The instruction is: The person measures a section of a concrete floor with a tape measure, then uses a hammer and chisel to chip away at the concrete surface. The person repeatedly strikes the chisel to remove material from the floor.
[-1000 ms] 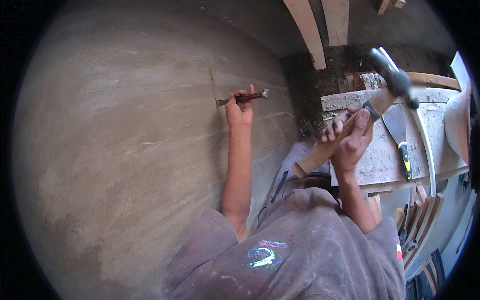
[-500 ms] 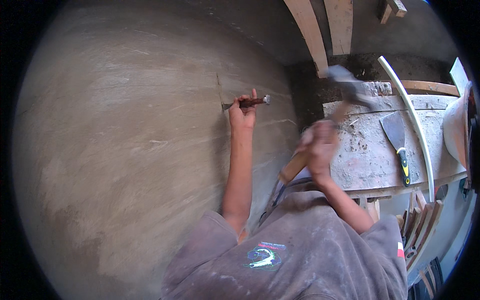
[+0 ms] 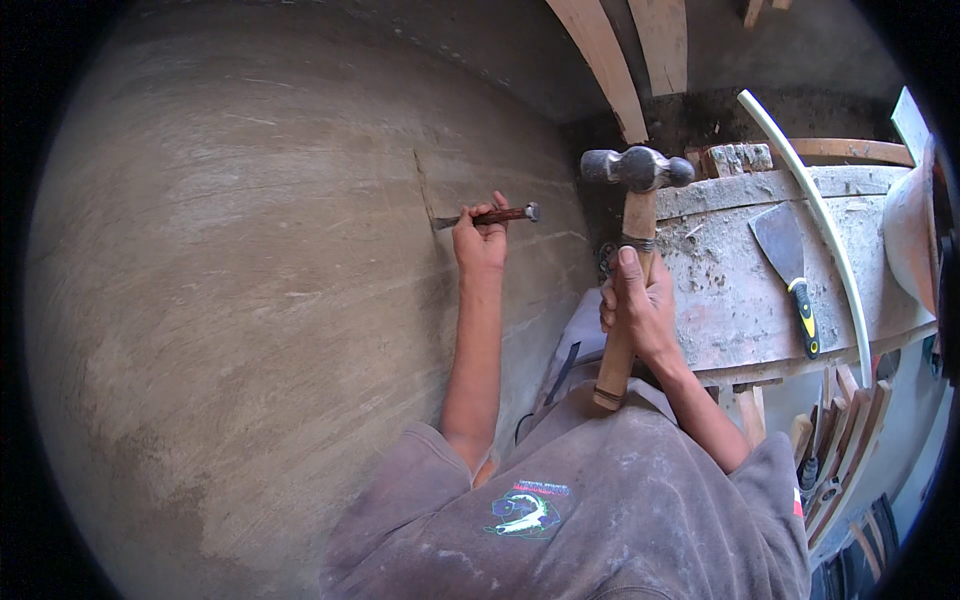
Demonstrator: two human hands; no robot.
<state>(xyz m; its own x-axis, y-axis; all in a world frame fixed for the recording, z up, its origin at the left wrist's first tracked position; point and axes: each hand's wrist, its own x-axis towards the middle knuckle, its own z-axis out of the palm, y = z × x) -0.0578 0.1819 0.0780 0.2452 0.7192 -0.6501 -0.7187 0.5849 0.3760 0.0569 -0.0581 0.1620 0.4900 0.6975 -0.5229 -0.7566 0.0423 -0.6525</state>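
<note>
At brownish wall (image 3: 250,300), left hand (image 3: 480,243) curls round chisel (image 3: 514,214), partly hiding it; right hand (image 3: 648,308) wrapped around hammer (image 3: 640,218), covering mid-handle; wooden boards (image 3: 662,45) cut off by upper edge.

The wall (image 3: 250,300) lies left, the chisel's (image 3: 515,213) tip at the near end of its groove (image 3: 421,175); the hammer (image 3: 640,215) is right of the chisel. Farther right — on the bench (image 3: 720,325) — sits the scraper (image 3: 783,240), a tube (image 3: 836,245) just right of it.
</note>
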